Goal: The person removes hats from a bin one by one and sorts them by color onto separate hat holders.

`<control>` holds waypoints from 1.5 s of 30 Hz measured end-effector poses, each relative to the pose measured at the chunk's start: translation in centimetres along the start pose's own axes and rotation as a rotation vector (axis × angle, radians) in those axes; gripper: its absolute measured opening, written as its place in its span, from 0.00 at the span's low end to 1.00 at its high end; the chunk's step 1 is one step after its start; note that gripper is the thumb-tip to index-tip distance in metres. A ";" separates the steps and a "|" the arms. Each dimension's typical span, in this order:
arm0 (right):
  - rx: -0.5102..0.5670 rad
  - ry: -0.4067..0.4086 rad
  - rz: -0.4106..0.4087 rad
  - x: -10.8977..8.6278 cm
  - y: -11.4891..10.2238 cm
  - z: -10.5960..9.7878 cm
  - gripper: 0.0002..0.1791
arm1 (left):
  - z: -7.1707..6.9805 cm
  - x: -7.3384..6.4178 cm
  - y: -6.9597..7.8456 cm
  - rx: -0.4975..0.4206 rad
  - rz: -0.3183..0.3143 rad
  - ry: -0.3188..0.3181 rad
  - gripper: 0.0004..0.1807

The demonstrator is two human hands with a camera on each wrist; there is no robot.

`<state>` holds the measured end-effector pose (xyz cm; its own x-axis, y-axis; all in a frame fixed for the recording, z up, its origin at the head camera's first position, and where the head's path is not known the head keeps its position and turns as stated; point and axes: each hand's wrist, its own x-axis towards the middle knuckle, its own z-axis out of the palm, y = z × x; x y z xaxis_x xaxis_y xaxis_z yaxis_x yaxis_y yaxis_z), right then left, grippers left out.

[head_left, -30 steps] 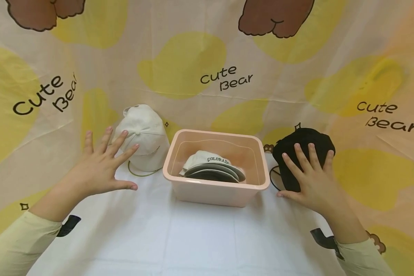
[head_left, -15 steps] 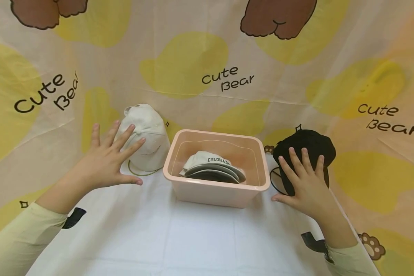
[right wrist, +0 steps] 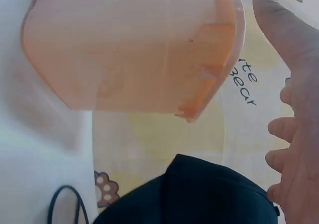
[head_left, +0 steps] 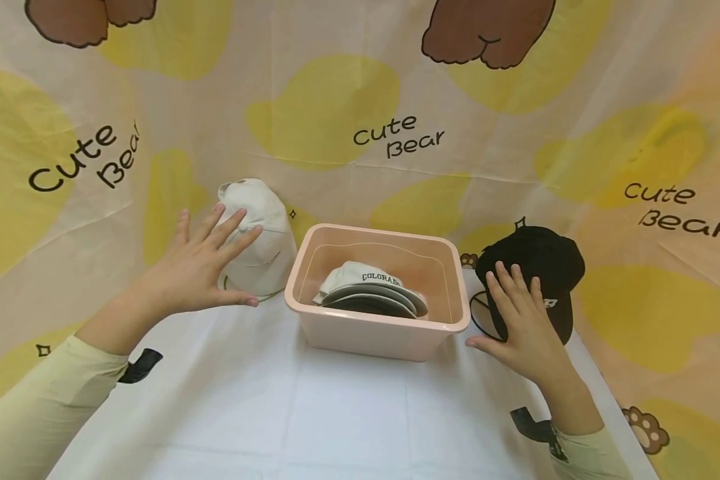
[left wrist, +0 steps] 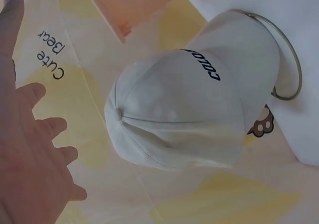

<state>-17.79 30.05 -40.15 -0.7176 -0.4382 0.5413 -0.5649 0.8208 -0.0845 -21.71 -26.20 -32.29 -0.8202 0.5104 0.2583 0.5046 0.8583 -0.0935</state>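
Note:
My left hand (head_left: 198, 270) hovers with spread fingers in front of a white baseball cap (head_left: 258, 247), which it partly covers in the head view. The left wrist view shows that cap (left wrist: 169, 104) with dark lettering, apart from the fingers, propped on a brass-coloured wire ring (left wrist: 296, 67). On the other side my right hand (head_left: 519, 327), fingers straight and thumb out, overlaps a black baseball cap (head_left: 534, 257). That black cap (right wrist: 199, 194) sits beside a black wire ring (head_left: 485, 317). Neither hand holds anything.
Between the hands stands a pink plastic bin (head_left: 372, 337) on a white-covered table (head_left: 348, 413). Inside it lie stacked caps, the top one a white cap (head_left: 360, 277) lettered COLORADO. A patterned cloth (head_left: 324, 113) hangs behind the table.
Both hands have drifted inward, the left one rightward and slightly up, the right one leftward. More of the black cap, including its white emblem, now shows. Bin and caps stay put.

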 end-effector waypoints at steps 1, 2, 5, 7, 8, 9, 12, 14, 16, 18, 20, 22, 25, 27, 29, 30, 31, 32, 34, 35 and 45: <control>0.024 0.007 -0.002 0.0 0.0 0.1 0.64 | -0.1 0.1 0.0 -0.013 -0.001 -0.001 0.65; 0.044 0.014 -0.005 0.0 0.0 0.2 0.64 | -0.2 0.2 0.1 -0.027 -0.002 -0.004 0.65; 0.109 0.025 -0.002 0.1 -0.2 0.6 0.65 | -0.4 0.6 0.2 -0.066 0.001 -0.008 0.65; 0.153 0.026 0.010 0.1 -0.3 0.7 0.65 | -0.6 0.9 0.3 -0.094 0.008 -0.011 0.65; 0.175 0.026 0.018 0.1 -0.4 0.8 0.65 | -0.6 1.0 0.4 -0.112 0.011 -0.010 0.65; 0.196 0.023 0.029 0.1 -0.4 0.9 0.65 | -0.7 1.1 0.4 -0.130 0.015 -0.009 0.64; 0.256 0.018 0.058 0.0 -0.6 1.1 0.66 | -0.8 1.5 0.7 -0.182 0.031 -0.005 0.63; 0.289 0.010 0.075 0.0 -0.7 1.3 0.68 | -0.9 1.7 0.9 -0.208 0.042 -0.001 0.62; 0.321 0.000 0.094 -0.1 -0.8 1.5 0.68 | -1.0 2.0 1.1 -0.230 0.049 -0.003 0.61; 0.352 -0.013 0.117 -0.2 -0.9 1.6 0.68 | -1.1 2.2 1.4 -0.248 0.053 -0.004 0.61; 0.393 -0.023 0.141 -0.2 -1.1 1.8 0.67 | -1.2 2.5 1.7 -0.270 0.058 -0.008 0.61; 0.433 -0.039 0.178 -0.3 -1.2 1.9 0.66 | -1.4 2.8 2.0 -0.297 0.064 -0.014 0.60; 0.488 -0.065 0.223 -0.3 -1.4 2.2 0.66 | -1.6 3.3 2.5 -0.326 0.084 -0.014 0.59; 0.501 -0.079 0.244 -0.3 -1.4 2.3 0.66 | -1.8 3.7 2.8 -0.343 0.100 -0.014 0.58; 0.506 -0.083 0.250 -0.3 -1.3 2.5 0.66 | -1.9 4.2 3.1 -0.361 0.117 -0.011 0.57; 0.505 -0.083 0.252 -0.2 -1.2 2.6 0.66 | -2.0 4.4 3.3 -0.367 0.126 -0.010 0.57; 0.506 -0.083 0.254 -0.3 -1.1 2.7 0.66 | -2.1 4.7 3.5 -0.372 0.135 -0.010 0.57; 0.506 -0.082 0.257 -0.3 -1.0 2.8 0.66 | -2.1 5.0 3.6 -0.379 0.142 -0.014 0.56; 0.511 -0.083 0.264 -0.4 -0.9 3.0 0.66 | -2.2 5.5 4.0 -0.390 0.156 -0.024 0.55; 0.520 -0.083 0.267 -0.4 -0.8 3.1 0.66 | -2.3 5.7 4.2 -0.395 0.162 -0.031 0.55; 0.572 -0.090 0.278 -0.3 -0.6 3.4 0.64 | -2.9 7.9 6.3 -0.466 0.192 -0.144 0.55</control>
<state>-18.61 28.48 -43.11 -0.8861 -0.2867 0.3643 -0.4627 0.5938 -0.6582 -24.25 -16.95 -28.10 -0.7136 0.6863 0.1408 0.6888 0.6505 0.3202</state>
